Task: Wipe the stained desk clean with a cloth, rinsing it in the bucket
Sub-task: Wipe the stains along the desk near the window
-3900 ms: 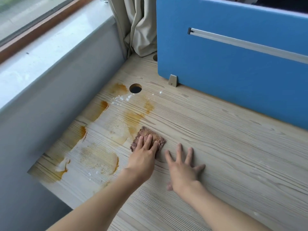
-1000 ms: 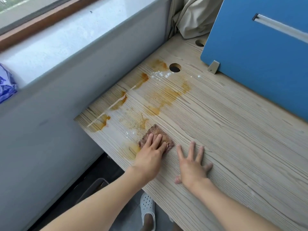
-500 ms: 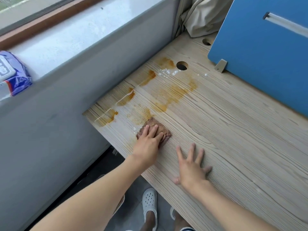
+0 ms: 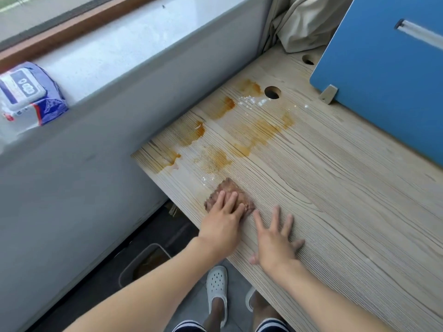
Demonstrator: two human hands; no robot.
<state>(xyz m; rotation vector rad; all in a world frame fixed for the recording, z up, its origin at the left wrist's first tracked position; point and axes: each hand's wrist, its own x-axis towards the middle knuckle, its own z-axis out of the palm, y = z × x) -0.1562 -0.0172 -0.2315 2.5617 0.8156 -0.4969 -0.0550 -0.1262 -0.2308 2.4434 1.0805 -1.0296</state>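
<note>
I am wiping: my left hand (image 4: 221, 226), fingers straight, presses the cloth (image 4: 231, 188) (quite brown); next it probably needs the bucket (image 4: 143, 252).

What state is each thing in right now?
left hand: fingers straight, pressing the cloth
right hand: spread flat on the desk
cloth: stained brown, lying flat
desk: orange stains beyond the cloth
bucket: on the floor, brownish water inside
wipes pack: lid closed, on the windowsill
</note>
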